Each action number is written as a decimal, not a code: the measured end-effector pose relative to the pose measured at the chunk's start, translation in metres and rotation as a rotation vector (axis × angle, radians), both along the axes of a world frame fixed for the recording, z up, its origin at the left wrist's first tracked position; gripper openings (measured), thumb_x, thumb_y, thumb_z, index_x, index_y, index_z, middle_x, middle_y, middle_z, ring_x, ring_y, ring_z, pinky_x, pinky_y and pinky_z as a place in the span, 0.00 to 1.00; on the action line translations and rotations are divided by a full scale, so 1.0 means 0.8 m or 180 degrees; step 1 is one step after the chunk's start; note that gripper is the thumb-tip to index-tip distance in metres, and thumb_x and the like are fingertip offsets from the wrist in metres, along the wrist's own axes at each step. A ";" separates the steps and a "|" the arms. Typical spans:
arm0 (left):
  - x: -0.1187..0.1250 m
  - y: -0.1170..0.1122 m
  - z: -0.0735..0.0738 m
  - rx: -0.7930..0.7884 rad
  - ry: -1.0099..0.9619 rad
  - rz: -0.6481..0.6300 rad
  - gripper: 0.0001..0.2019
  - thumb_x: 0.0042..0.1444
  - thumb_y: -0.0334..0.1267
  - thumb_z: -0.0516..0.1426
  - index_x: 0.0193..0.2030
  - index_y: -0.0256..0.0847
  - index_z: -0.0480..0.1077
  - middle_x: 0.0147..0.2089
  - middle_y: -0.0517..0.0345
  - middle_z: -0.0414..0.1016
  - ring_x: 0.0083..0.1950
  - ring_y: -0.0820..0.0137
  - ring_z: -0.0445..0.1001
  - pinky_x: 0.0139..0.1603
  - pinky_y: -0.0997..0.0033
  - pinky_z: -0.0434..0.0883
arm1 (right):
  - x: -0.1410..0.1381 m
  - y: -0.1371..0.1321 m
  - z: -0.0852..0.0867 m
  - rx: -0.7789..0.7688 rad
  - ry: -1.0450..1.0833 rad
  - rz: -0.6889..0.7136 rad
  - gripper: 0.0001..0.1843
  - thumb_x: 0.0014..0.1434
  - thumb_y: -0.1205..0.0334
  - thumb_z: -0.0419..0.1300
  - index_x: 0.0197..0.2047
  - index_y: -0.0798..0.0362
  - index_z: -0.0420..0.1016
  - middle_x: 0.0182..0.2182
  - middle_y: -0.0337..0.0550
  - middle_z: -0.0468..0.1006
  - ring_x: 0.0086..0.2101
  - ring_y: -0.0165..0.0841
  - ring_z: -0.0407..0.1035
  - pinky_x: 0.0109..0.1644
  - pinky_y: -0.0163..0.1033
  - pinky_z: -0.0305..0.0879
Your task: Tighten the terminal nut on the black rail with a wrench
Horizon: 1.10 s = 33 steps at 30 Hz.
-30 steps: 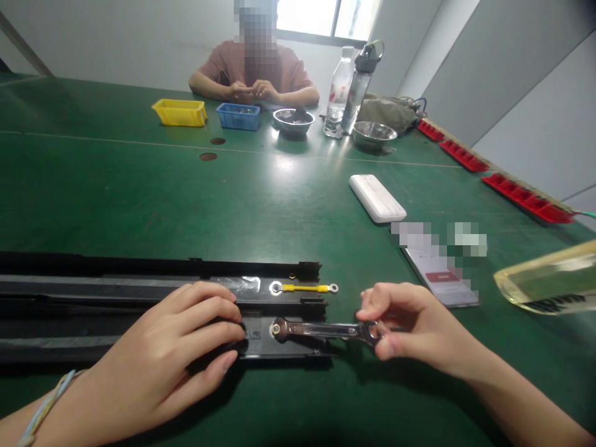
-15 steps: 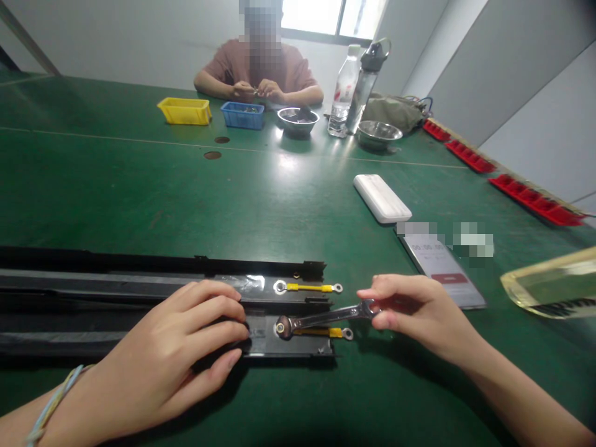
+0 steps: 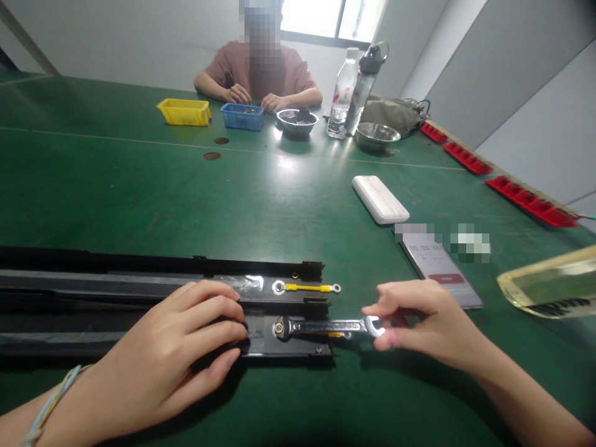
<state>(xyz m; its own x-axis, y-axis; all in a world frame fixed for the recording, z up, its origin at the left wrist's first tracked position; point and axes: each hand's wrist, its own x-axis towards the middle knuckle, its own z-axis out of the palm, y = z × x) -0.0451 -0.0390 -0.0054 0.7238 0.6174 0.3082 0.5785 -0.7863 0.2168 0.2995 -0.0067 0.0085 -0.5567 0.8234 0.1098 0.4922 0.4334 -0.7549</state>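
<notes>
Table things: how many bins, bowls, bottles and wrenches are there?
Bins: 2, yellow plastic bin and blue plastic bin
Bowls: 2, left round metal bowl and right round metal bowl
Bottles: 2, clear plastic bottle and grey bottle with dark lid
Wrenches: 1, silver metal wrench in the right hand
Total: 7

Single head view: looks forward-down across green table (image 3: 139, 186), close above hands.

Bright light comes in from the window (image 3: 326, 15) at the back. It makes a white shiny spot on the green table (image 3: 139, 198). Soft shadows sit under the left hand (image 3: 177, 347) and right hand (image 3: 419, 323). The edges look bent and a bit fuzzy.
</notes>
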 end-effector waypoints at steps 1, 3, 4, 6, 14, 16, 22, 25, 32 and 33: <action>0.000 0.000 0.000 0.0010 -0.0004 -0.0001 0.09 0.58 0.33 0.55 0.44 0.45 0.71 0.45 0.58 0.74 0.55 0.67 0.66 0.54 0.70 0.67 | 0.000 -0.001 0.000 -0.0004 0.0021 0.0081 0.21 0.51 0.44 0.68 0.26 0.55 0.79 0.19 0.42 0.77 0.19 0.30 0.64 0.22 0.35 0.58; 0.000 -0.001 0.000 0.0017 0.0000 0.0006 0.09 0.58 0.33 0.55 0.44 0.46 0.72 0.45 0.59 0.74 0.55 0.67 0.66 0.54 0.70 0.67 | -0.001 -0.002 0.000 0.0000 0.0136 0.0227 0.22 0.50 0.43 0.68 0.24 0.56 0.76 0.17 0.40 0.75 0.18 0.29 0.64 0.21 0.34 0.57; 0.000 -0.001 0.000 0.0016 0.0004 0.0007 0.09 0.58 0.33 0.55 0.44 0.46 0.72 0.45 0.59 0.74 0.55 0.67 0.66 0.54 0.70 0.67 | -0.001 -0.002 -0.001 -0.0005 0.0195 0.0279 0.23 0.50 0.43 0.68 0.23 0.56 0.74 0.16 0.39 0.74 0.18 0.28 0.64 0.21 0.33 0.57; 0.000 -0.001 0.000 0.0018 0.0000 0.0015 0.09 0.57 0.33 0.56 0.44 0.45 0.72 0.45 0.59 0.74 0.54 0.67 0.66 0.54 0.71 0.67 | -0.001 -0.002 -0.002 -0.0032 0.0258 0.0337 0.23 0.49 0.43 0.69 0.23 0.56 0.73 0.16 0.38 0.74 0.18 0.27 0.64 0.20 0.32 0.56; 0.001 0.001 -0.001 0.0048 -0.0013 0.0018 0.08 0.57 0.33 0.55 0.43 0.46 0.72 0.45 0.59 0.74 0.55 0.67 0.66 0.54 0.71 0.67 | 0.000 0.003 -0.006 -0.0156 0.0092 -0.0129 0.18 0.51 0.46 0.69 0.28 0.55 0.80 0.19 0.42 0.78 0.19 0.31 0.67 0.20 0.34 0.61; 0.000 0.000 0.000 0.0068 -0.0006 0.0012 0.08 0.57 0.33 0.55 0.44 0.46 0.72 0.44 0.60 0.74 0.55 0.67 0.66 0.54 0.72 0.67 | -0.001 0.004 -0.008 -0.0168 0.0097 -0.0277 0.14 0.51 0.50 0.70 0.28 0.54 0.81 0.19 0.42 0.78 0.19 0.32 0.68 0.21 0.34 0.62; -0.001 0.000 -0.001 0.0081 -0.0031 0.0012 0.09 0.57 0.33 0.56 0.44 0.46 0.72 0.44 0.60 0.75 0.55 0.67 0.66 0.53 0.71 0.67 | -0.005 0.006 -0.010 -0.0117 0.0101 -0.0471 0.11 0.51 0.56 0.70 0.27 0.56 0.80 0.19 0.42 0.78 0.20 0.32 0.69 0.22 0.34 0.63; -0.002 0.000 -0.003 0.0103 -0.0013 0.0006 0.09 0.57 0.33 0.55 0.44 0.47 0.72 0.45 0.60 0.74 0.55 0.67 0.66 0.54 0.71 0.67 | -0.005 0.006 -0.009 -0.0102 0.0128 -0.0441 0.13 0.51 0.54 0.70 0.28 0.57 0.81 0.18 0.42 0.78 0.19 0.30 0.67 0.21 0.33 0.62; -0.004 0.002 -0.006 0.0162 0.0050 -0.0016 0.09 0.57 0.34 0.55 0.44 0.47 0.72 0.45 0.60 0.74 0.56 0.67 0.65 0.55 0.72 0.66 | 0.000 0.002 -0.010 -0.0287 0.0239 -0.0160 0.20 0.49 0.46 0.70 0.27 0.57 0.78 0.16 0.37 0.72 0.18 0.26 0.61 0.20 0.32 0.58; -0.003 0.001 -0.005 0.0152 0.0050 -0.0011 0.09 0.57 0.34 0.56 0.44 0.47 0.72 0.45 0.60 0.74 0.56 0.67 0.65 0.54 0.72 0.67 | 0.000 0.002 -0.010 -0.0343 0.0291 -0.0109 0.20 0.48 0.46 0.71 0.26 0.56 0.77 0.15 0.36 0.71 0.18 0.26 0.60 0.20 0.32 0.57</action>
<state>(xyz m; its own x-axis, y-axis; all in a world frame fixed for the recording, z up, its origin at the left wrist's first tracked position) -0.0478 -0.0379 -0.0098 0.7307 0.5999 0.3259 0.5789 -0.7975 0.1700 0.2992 -0.0054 0.0006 -0.5197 0.8516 0.0687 0.4324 0.3315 -0.8386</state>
